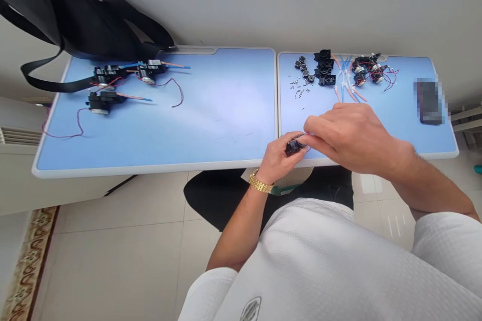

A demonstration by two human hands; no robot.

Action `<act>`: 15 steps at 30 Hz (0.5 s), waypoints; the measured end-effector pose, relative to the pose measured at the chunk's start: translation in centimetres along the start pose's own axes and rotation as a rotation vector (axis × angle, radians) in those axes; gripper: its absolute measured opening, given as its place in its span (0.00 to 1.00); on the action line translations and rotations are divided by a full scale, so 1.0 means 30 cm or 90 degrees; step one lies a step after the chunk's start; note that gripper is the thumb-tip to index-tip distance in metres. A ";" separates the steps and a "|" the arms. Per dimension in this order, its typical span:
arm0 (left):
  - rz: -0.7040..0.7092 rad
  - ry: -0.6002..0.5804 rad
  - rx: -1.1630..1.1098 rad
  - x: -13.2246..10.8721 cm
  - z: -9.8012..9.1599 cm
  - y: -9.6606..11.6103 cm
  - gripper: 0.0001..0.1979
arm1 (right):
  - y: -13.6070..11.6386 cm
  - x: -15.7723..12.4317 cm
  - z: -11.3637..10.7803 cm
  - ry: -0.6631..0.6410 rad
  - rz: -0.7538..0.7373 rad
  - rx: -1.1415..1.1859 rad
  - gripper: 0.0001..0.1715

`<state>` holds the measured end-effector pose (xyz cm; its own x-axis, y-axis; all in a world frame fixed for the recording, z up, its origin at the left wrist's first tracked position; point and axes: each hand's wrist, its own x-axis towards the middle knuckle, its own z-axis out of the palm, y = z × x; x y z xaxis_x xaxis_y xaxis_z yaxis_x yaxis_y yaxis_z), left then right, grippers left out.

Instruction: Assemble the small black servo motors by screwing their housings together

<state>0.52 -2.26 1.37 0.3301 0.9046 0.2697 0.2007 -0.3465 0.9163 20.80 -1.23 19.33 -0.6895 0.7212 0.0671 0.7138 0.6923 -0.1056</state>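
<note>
Connector point(294, 147) dropping is your main risk: you are cradling it in your half-closed left hand point(280, 159) just over the table point(158, 166) edge, while your right hand point(348, 136) is pinching its thin wire point(303, 135), and a slack grip or hard tug could be sending it floorward.

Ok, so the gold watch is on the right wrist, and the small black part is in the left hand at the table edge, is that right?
Not quite: the gold watch is on the left wrist, not the right, as the head view shows. The small black part in the left hand, at the table edge, is as you said.
</note>
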 end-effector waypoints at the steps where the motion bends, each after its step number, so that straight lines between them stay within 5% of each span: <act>1: 0.001 0.004 0.002 0.000 0.001 -0.001 0.14 | 0.001 -0.001 0.000 -0.002 -0.001 0.000 0.18; 15: 0.016 0.016 0.024 0.000 0.000 -0.008 0.13 | 0.007 0.002 -0.005 -0.064 -0.017 0.030 0.14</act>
<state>0.48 -2.19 1.16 0.3121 0.9012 0.3007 0.2276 -0.3782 0.8973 20.92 -1.06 19.44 -0.7184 0.6950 -0.0286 0.6904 0.7074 -0.1516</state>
